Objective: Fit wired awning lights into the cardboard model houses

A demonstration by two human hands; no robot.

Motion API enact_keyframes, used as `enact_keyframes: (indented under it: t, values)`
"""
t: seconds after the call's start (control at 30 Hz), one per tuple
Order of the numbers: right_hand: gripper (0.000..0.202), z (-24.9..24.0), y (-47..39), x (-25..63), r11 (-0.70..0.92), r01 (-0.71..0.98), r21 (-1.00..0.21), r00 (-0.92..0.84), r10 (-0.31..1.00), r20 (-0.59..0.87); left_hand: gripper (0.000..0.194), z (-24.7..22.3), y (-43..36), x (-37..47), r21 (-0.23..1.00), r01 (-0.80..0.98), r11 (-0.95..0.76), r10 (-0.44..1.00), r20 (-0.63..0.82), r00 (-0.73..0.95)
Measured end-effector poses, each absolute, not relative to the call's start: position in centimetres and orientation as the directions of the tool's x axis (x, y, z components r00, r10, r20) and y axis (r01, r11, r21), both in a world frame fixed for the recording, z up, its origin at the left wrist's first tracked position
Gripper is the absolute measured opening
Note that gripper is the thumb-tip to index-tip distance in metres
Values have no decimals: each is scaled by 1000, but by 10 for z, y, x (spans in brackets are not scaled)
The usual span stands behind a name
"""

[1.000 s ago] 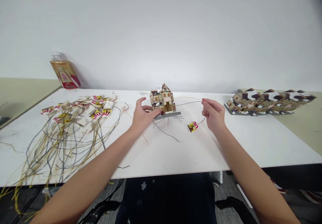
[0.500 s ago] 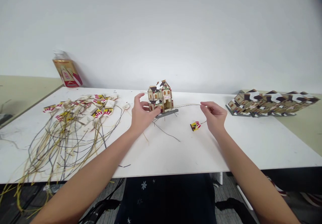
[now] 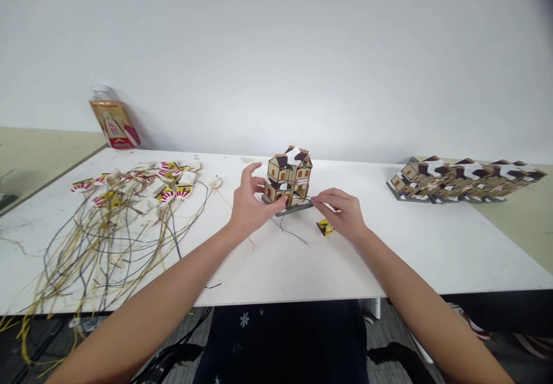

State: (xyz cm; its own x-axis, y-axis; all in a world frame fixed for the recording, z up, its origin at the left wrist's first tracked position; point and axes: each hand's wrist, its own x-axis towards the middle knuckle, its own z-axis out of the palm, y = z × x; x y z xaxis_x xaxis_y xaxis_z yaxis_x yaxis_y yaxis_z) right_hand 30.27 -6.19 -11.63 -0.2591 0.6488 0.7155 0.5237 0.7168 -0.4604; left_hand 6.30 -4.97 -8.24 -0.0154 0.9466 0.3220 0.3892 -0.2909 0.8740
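A small model house [image 3: 289, 177] with snowy brown roofs and a "gift shop" sign stands on its grey base in the middle of the table. My left hand [image 3: 258, 200] grips it from the left, with the thumb on its front. At the right end of the base, my right hand [image 3: 341, 211] is closed in a pinch on a thin wire, mostly hidden by the fingers. Just below those fingers is a small yellow printed piece [image 3: 325, 227], partly covered by the hand. Loose dark wire [image 3: 294, 235] trails in front of the house.
On the left of the white table [image 3: 276, 280] lies a tangled heap of striped awning pieces [image 3: 173, 194] with long yellow and black wires [image 3: 108, 251]. A bottle [image 3: 114, 119] leans at the back left. Several similar model houses [image 3: 466, 179] stand in a row at right.
My right hand has moved left to the house's base, and the wire stretch between them no longer shows. The house has shifted slightly right and towards me, along with my left hand.
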Motion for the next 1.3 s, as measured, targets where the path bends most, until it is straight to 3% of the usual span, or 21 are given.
enact_keyframes:
  t: [0.57,0.8,1.03,1.3]
  values:
    - [37,-114,-75,289,689,721,-69,-454,545,705,78,-87,-50,66,948,260,-184,980,198,-27]
    - [31,-114,-73,278,674,738,-41,-433,519,737,77,-89,-51,70,968,211,-136,990,141,-10]
    - [30,-121,-73,275,551,834,-3,-396,603,692,76,-89,-51,71,958,248,-146,988,156,-20]
    - [61,-110,-71,288,590,807,-31,-329,492,806,78,-91,-44,67,965,233,-117,988,138,-76]
